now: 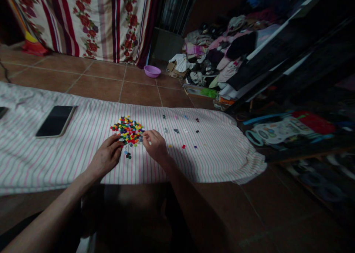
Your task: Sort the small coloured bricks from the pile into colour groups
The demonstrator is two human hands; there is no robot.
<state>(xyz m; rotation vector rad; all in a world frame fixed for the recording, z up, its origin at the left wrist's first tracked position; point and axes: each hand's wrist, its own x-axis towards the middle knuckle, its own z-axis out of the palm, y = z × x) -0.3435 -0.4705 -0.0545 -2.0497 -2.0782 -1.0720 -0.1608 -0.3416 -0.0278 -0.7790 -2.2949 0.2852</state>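
A heap of small multicoloured cube-like pieces (129,129) lies on a striped cloth. At the heap's lower left edge is my left hand (107,153), palm down, fingers loosely stretched and touching the pieces, thumb apart. My right hand (155,144) is at the right edge, thumb and forefinger pinched together; whatever is between them is too small to make out. A few dark green and blue pieces (128,155) lie apart, just below the heap. Right of my right hand, small single-colour groups lie in rows, among them red pieces (183,147), grey pieces (176,130) and black pieces (197,131).
The striped cloth (91,149) covers a long, low surface. A smartphone (56,121) lies to the left, and a dark object's edge shows beyond it. On the tiled floor stand a purple basin (152,71) and a heap of clothes (216,53). A floral curtain (102,23) hangs behind.
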